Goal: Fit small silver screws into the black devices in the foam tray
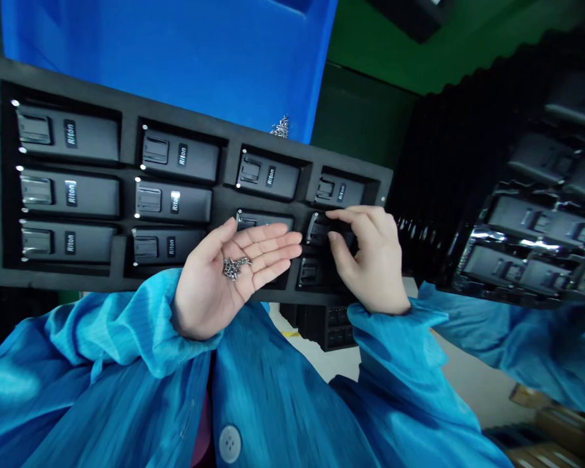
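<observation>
My left hand [238, 276] is palm up with its fingers stretched out flat, carrying a small heap of silver screws [234, 267] in the palm. It hovers over the front part of a black foam tray [175, 112]. Several black plastic cases lettered "Riton" [86, 133] lie in the tray's recesses, most with bright dots at their left corners. Over the right end, my right hand [370, 253] has its thumb and forefinger curved and apart, around a case [316, 227] in the middle row. Nothing shows between those fingertips, and the hand partly hides that case.
A blue bin [175, 58] stands behind the tray, with a pile of screws [280, 126] at its near right corner. More black cases in shiny black trays [531, 218] are on the right. A blue sleeve [541, 338] of another person shows at lower right.
</observation>
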A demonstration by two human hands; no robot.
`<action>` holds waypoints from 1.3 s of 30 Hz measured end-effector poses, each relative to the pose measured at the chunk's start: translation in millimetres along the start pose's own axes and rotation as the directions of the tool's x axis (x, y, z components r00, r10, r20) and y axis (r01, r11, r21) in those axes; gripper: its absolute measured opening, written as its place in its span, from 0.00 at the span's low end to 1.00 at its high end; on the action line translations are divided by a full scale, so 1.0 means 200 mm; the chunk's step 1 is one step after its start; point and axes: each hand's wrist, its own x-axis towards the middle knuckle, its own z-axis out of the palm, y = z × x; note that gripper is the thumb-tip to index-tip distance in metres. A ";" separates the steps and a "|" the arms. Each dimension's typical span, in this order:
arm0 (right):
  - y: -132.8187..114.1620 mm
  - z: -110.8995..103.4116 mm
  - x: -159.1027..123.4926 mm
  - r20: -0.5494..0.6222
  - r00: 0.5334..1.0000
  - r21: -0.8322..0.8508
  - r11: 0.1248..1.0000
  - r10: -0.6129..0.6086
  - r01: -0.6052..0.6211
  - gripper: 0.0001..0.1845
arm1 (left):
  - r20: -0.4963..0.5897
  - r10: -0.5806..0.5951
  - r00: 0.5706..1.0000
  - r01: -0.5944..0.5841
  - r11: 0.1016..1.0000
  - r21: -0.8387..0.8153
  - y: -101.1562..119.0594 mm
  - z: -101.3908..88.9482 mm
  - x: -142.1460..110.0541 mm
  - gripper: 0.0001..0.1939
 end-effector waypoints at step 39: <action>0.17 -0.05 0.27 0.091 0.994 -0.148 0.986 -0.066 0.079 0.18 | -0.052 0.042 0.998 -0.043 0.999 -0.025 0.01 0.02 -0.03 0.26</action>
